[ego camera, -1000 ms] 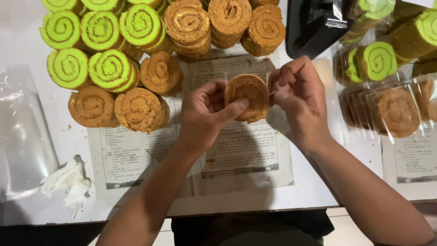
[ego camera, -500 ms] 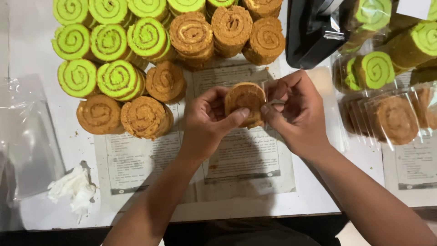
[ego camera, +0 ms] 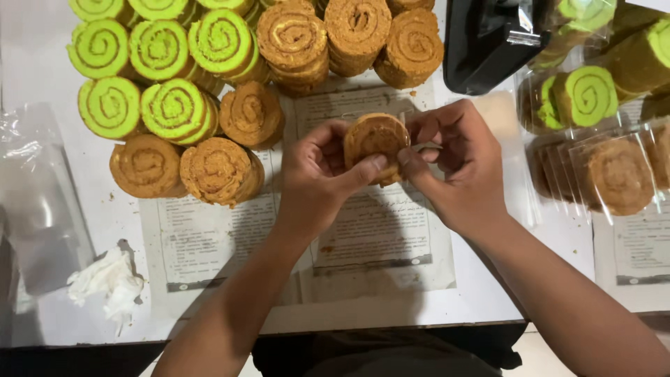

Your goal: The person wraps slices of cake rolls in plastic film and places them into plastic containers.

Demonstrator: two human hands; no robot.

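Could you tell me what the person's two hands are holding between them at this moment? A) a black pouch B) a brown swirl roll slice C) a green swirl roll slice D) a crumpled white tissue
B: the left hand and the right hand both grip a brown swirl roll slice above the printed paper sheets, while the green slices lie on the table.

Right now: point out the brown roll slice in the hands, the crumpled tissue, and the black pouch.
brown roll slice [ego camera: 375, 138], head view, on its spiral cut face.
crumpled tissue [ego camera: 110, 281], head view, on its middle folds.
black pouch [ego camera: 488, 42], head view, on its glossy front.
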